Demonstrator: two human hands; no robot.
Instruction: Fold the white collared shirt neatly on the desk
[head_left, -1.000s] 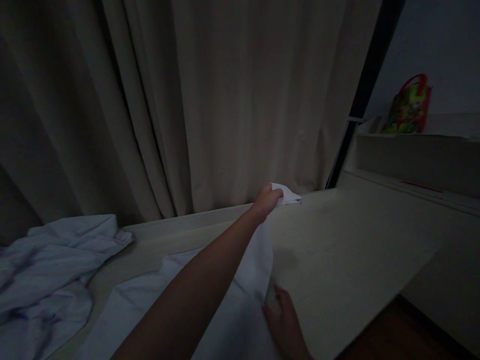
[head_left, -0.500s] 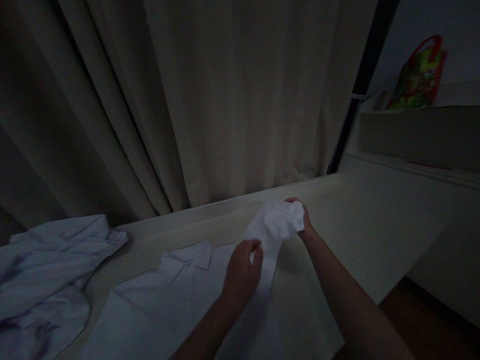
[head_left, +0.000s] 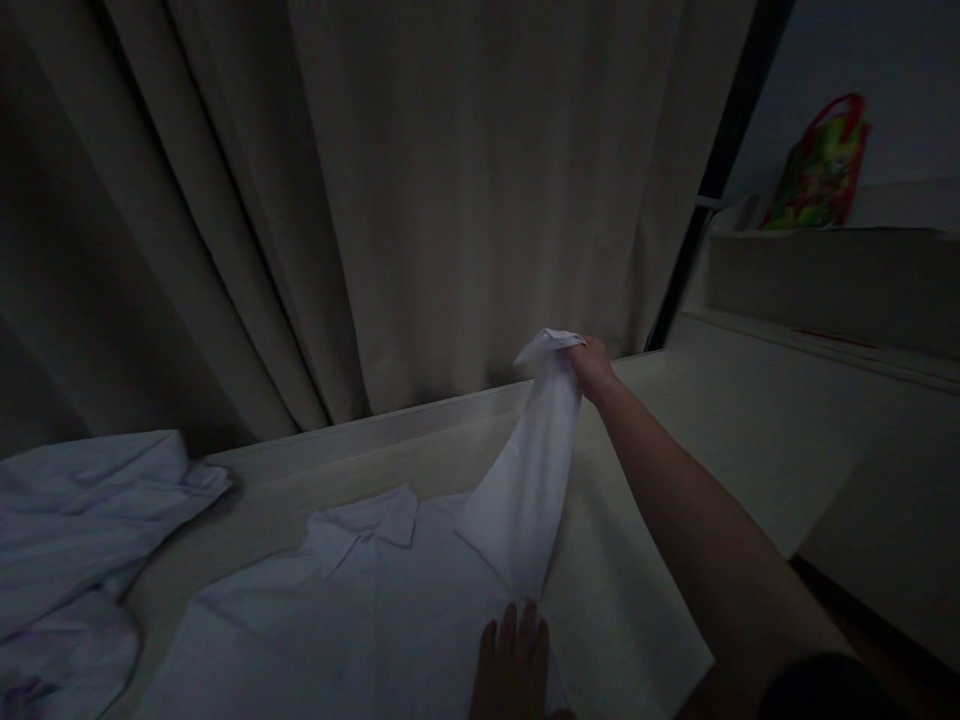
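while the right hand [head_left: 592,365] reaches far forward, its grip is clenched on the cuff end of the white cotton shirt's sleeve [head_left: 529,470], lifted clear of the pale wooden surface [head_left: 720,440]. below and nearer than that grip, the white cotton shirt [head_left: 337,600] lies flat with its collar [head_left: 375,515] showing. the left hand [head_left: 514,660] rests flat on the shirt's body, fingers spread and grasping nothing, just beside where the raised sleeve meets the cloth. well to the left of both hands lies a crumpled pale blue garment [head_left: 75,530]. beyond the right grip hangs a beige curtain [head_left: 450,180]; far to its right a red and green bag [head_left: 817,170] sits on a shelf [head_left: 825,270].
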